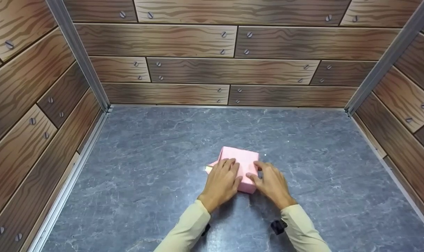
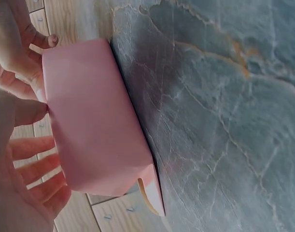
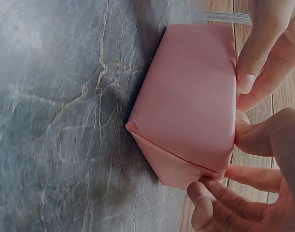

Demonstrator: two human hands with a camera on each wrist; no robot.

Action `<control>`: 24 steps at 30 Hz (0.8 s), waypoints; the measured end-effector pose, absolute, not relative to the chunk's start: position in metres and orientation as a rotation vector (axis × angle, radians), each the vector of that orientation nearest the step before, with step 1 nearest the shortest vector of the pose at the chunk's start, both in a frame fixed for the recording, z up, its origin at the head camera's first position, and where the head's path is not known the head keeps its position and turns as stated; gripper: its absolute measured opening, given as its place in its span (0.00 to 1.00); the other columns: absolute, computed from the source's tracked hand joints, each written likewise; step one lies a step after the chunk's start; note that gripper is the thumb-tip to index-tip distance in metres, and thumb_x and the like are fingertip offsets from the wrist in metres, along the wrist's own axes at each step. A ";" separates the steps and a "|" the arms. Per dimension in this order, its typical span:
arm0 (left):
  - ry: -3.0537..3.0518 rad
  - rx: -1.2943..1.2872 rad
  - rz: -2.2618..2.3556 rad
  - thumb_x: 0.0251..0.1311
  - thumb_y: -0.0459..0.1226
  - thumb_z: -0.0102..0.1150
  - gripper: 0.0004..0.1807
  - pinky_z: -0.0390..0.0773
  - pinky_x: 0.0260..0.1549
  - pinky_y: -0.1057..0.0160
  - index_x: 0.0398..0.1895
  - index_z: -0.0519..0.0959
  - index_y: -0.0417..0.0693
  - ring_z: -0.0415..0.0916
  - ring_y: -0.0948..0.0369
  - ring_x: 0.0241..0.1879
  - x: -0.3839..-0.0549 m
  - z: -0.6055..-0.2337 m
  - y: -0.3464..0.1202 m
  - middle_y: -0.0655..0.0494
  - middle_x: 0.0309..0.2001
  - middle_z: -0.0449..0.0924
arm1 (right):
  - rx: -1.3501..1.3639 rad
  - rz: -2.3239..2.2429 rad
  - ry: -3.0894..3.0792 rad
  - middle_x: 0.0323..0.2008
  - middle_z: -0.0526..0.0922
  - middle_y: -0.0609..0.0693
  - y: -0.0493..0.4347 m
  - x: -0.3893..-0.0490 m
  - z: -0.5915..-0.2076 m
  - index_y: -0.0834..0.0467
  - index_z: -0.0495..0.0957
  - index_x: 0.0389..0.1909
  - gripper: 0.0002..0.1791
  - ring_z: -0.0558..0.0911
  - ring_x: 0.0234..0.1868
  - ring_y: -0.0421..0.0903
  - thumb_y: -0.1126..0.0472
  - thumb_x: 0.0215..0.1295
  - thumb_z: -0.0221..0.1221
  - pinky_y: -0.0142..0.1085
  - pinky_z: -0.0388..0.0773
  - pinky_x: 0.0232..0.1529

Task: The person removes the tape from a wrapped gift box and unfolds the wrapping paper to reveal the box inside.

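A box wrapped in pink paper [image 1: 241,159] lies on the grey marbled surface. My left hand [image 1: 221,180] rests over its left part, fingers stretched across the top and thumb near the front edge. At the right end my right hand [image 1: 272,182] holds the edge, thumb on top and fingertips against the side. In the right wrist view those fingers [image 3: 234,200] press at the folded-in paper end [image 3: 171,162], which has a slanting crease. Beyond my left hand, a loose paper flap [image 2: 152,191] sticks out from the left end, showing a pale inside and a yellowish edge.
The marbled work surface [image 1: 145,157] is bounded by wood-patterned panels at the back [image 1: 198,70], left [image 1: 37,140] and right [image 1: 408,112]. Metal strips [image 1: 82,56] run along the corners and edges. Tiny white specks [image 1: 265,154] lie near the box.
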State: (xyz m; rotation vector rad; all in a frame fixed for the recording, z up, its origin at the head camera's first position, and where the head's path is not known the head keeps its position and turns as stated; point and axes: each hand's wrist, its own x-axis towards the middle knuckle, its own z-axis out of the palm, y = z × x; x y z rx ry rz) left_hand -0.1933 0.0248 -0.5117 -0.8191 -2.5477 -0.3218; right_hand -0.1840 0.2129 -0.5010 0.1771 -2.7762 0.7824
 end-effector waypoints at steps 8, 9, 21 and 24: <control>-2.626 -0.878 -0.374 0.72 0.44 0.56 0.21 0.69 0.68 0.54 0.59 0.80 0.40 0.72 0.50 0.65 -0.194 -0.510 0.022 0.46 0.63 0.78 | 0.253 0.757 -2.750 0.43 0.84 0.60 0.215 -0.186 -0.502 0.66 0.82 0.54 0.24 0.83 0.43 0.60 0.58 0.61 0.71 0.57 0.80 0.44; -2.636 -0.883 -0.386 0.72 0.44 0.56 0.21 0.68 0.68 0.54 0.59 0.80 0.40 0.72 0.50 0.66 -0.194 -0.510 0.022 0.46 0.64 0.77 | 0.263 0.756 -2.746 0.43 0.84 0.61 0.215 -0.186 -0.502 0.66 0.82 0.54 0.24 0.83 0.43 0.60 0.58 0.61 0.71 0.57 0.80 0.44; -2.720 -0.888 -0.489 0.73 0.45 0.56 0.23 0.67 0.69 0.54 0.63 0.78 0.38 0.69 0.51 0.69 -0.195 -0.510 0.024 0.45 0.67 0.74 | 0.270 0.755 -2.716 0.42 0.79 0.58 0.212 -0.187 -0.501 0.64 0.84 0.51 0.21 0.81 0.36 0.55 0.59 0.59 0.72 0.55 0.80 0.39; -2.707 -0.881 -0.478 0.72 0.45 0.56 0.23 0.68 0.68 0.54 0.62 0.78 0.38 0.70 0.51 0.68 -0.194 -0.509 0.025 0.45 0.66 0.75 | 0.271 0.734 -2.684 0.41 0.78 0.57 0.211 -0.188 -0.502 0.64 0.86 0.48 0.18 0.81 0.34 0.54 0.61 0.59 0.72 0.54 0.80 0.37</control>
